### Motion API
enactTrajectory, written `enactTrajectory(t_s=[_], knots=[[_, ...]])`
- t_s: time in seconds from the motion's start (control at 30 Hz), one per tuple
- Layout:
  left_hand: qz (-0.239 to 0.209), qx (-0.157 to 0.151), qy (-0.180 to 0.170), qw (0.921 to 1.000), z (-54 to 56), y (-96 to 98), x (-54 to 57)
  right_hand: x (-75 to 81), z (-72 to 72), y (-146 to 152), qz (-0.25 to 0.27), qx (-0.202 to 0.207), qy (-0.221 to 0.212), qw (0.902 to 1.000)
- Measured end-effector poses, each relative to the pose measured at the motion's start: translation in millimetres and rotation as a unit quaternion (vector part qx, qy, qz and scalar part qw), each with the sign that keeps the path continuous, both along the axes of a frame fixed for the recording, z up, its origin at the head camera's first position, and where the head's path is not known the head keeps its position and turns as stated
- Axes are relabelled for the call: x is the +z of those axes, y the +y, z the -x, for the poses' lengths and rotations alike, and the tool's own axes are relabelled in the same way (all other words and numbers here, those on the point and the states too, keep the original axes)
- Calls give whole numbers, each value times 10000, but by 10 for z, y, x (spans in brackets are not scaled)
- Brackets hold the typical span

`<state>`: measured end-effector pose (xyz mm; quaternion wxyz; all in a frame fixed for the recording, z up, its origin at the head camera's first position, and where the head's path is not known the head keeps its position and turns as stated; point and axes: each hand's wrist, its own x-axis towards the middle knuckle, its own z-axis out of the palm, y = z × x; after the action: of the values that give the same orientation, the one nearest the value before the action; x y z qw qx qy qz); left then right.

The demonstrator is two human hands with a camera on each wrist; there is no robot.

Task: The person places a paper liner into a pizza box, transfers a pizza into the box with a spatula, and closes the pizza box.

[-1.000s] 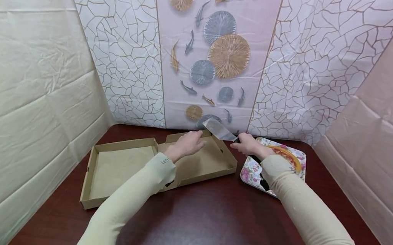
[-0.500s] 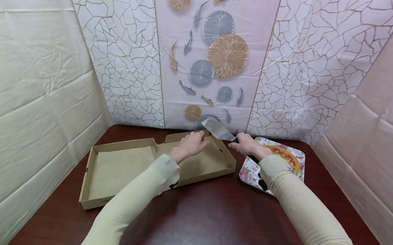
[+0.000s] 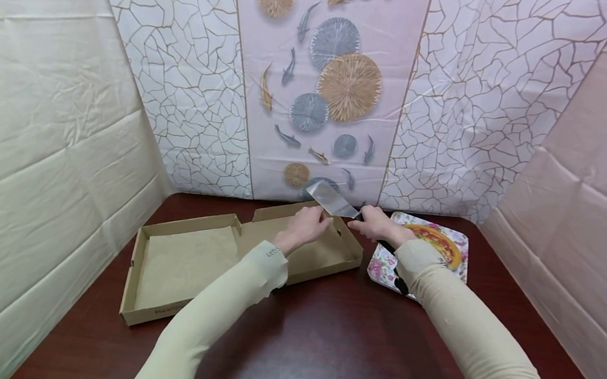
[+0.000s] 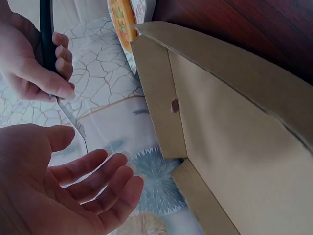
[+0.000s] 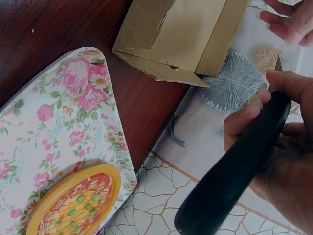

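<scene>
My right hand (image 3: 378, 224) grips the black handle (image 5: 234, 171) of a spatula, whose broad metal blade (image 3: 332, 199) points up and left above the back of an open cardboard pizza box (image 3: 190, 264). Close below the blade is my left hand (image 3: 303, 228), over the box's right half. In the left wrist view this hand (image 4: 73, 181) has loosely bent fingers with nothing held in them; whether it touches the blade I cannot tell. Right of the box, a pizza (image 3: 435, 243) with a yellow rim lies on a floral tray (image 3: 383, 270), partly behind my right sleeve.
The box lies unfolded flat, with low walls and a pale sheet (image 3: 182, 260) in its left half. A dark red table (image 3: 324, 340) carries everything. Patterned cloth (image 3: 449, 106) hangs behind, and pale cloth panels (image 3: 49, 151) stand at both sides.
My left hand has moved to the right, closer to the spatula blade. My right hand keeps its grip on the spatula and has hardly moved.
</scene>
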<state>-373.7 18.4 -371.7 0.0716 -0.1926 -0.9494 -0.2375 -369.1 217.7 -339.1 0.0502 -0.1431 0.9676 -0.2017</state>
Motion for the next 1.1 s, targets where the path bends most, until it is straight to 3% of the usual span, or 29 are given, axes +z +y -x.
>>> enactTrajectory(t_s=[0.13,0.3,0.43,0.53,0.57,0.63,0.77,0.83,0.97,1.03,1.1], knots=[[-336,25,-100,9994,-5,64,-8,-2,1,0,-4,-9,-32,10000],[-962,146,-668,9930,14,147,-2,-9,3,-3,17,-19,7,10000],[-1546,507,-1071,9809,51,206,-12,-21,1,-22,-15,-22,-2,10000],[-2141,817,-1325,9643,73,252,-29,-22,-5,-39,-4,-70,-13,10000],[-2422,872,-1470,9551,79,269,-36,-20,-7,-45,5,-78,9,10000],[-3142,888,-1891,9261,89,304,-48,-12,-9,-54,37,-104,55,9999],[-4415,952,-2683,8509,105,359,-70,2,-13,-70,49,-136,101,9998],[-4796,1074,-2921,8204,113,378,-77,1,-15,-78,40,-121,80,9999],[-5323,1245,-3218,7730,130,413,-89,-6,-31,-96,21,-59,69,10000],[-5518,1225,-3366,7532,124,425,-88,-9,-40,-107,34,-81,82,9999],[-5647,1118,-3508,7387,102,420,-76,-11,-48,-115,73,-68,129,9999]])
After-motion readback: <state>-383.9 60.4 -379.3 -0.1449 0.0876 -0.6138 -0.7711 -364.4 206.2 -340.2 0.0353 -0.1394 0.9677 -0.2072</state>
